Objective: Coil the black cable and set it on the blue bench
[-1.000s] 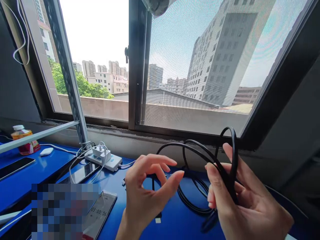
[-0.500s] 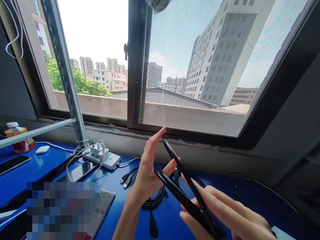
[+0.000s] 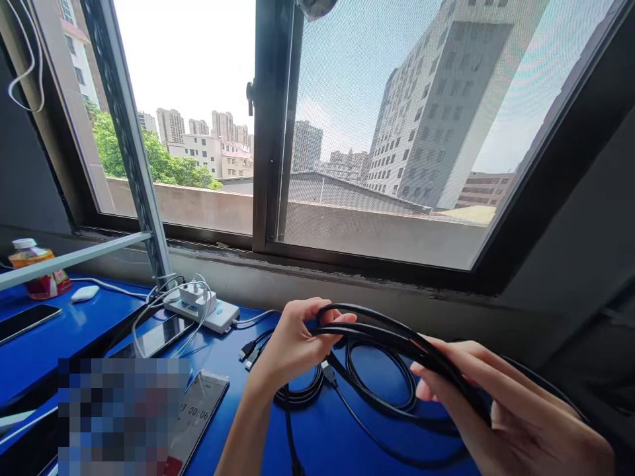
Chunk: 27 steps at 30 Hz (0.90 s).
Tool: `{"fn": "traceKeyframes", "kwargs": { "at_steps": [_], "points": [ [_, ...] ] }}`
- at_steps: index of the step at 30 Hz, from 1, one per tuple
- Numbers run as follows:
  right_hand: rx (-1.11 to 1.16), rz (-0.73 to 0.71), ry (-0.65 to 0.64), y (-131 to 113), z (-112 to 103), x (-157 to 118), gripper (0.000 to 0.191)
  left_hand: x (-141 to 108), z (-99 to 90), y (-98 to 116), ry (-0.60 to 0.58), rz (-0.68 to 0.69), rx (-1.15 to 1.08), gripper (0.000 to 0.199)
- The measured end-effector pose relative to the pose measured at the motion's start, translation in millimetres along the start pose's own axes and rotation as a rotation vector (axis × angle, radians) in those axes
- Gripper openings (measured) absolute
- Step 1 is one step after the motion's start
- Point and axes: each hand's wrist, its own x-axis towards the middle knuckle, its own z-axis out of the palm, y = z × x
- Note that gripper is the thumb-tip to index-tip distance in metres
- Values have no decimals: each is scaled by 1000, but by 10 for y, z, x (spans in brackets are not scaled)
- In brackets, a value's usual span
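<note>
We pinched the looped black cable [image 3: 415, 345] in our left hand [image 3: 301, 340] and right hand [image 3: 510, 403] above the blue tabletop [image 3: 325, 439].

I see a glossy blue table [image 3: 317, 453] along the bottom, black cable [image 3: 391, 338] at lower right, and a white strip [image 3: 221, 317] at lower left. My far-left bottle [image 3: 44, 271] shows orange and red under a white cap [image 3: 24, 243]. Above, trees [image 3: 159, 162] are green; rows of dark windows pattern the grey tower [image 3: 421, 132].
</note>
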Motion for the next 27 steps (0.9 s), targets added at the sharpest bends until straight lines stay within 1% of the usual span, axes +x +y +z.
{"fn": "traceKeyframes", "kwargs": {
  "at_steps": [1, 2, 6, 7, 9, 11, 13, 15, 18, 20, 21, 22, 24, 27],
  "points": [
    [-23, 2, 7, 14, -5, 3, 21, -8, 20, 16, 34, -3, -3, 43],
    [-52, -1, 12, 31, -14, 4, 21, -18, 35, 35, 29, -19, -10, 46],
    [-199, 0, 57, 122, -63, -1, 18, -75, 30, 112, -182, -132, -59, 49],
    [-233, -4, 70, 148, -72, 4, 17, -87, 18, 128, -205, -138, -64, 48],
    [-281, -29, 74, 194, -76, 25, 17, -103, -1, 152, -195, -127, -57, 44],
    [-301, -87, 59, 226, -64, 56, 17, -109, -3, 164, -172, -113, -48, 40],
    [-291, -130, 50, 233, -39, 77, 20, -109, 16, 162, -141, -107, -75, 39],
    [-248, -125, 56, 203, -1, 74, 22, -108, 57, 150, -75, -90, -150, 39],
    [-193, -36, 105, 95, 82, 34, 26, -110, 147, 137, 126, -14, -194, 41],
    [-185, 23, 140, 16, 140, 6, 31, -119, 212, 144, 266, 51, -147, 41],
    [-187, 37, 156, -11, 163, -2, 31, -128, 242, 154, 310, 71, -118, 40],
    [-189, 40, 166, -25, 179, -4, 29, -141, 268, 166, 338, 79, -91, 40],
    [-195, 29, 173, -9, 185, 9, 19, -177, 304, 195, 357, 96, -29, 42],
    [-203, -12, 72, 80, 149, 51, 14, -239, 311, 223, 380, 144, 118, 44]
  ]
}}
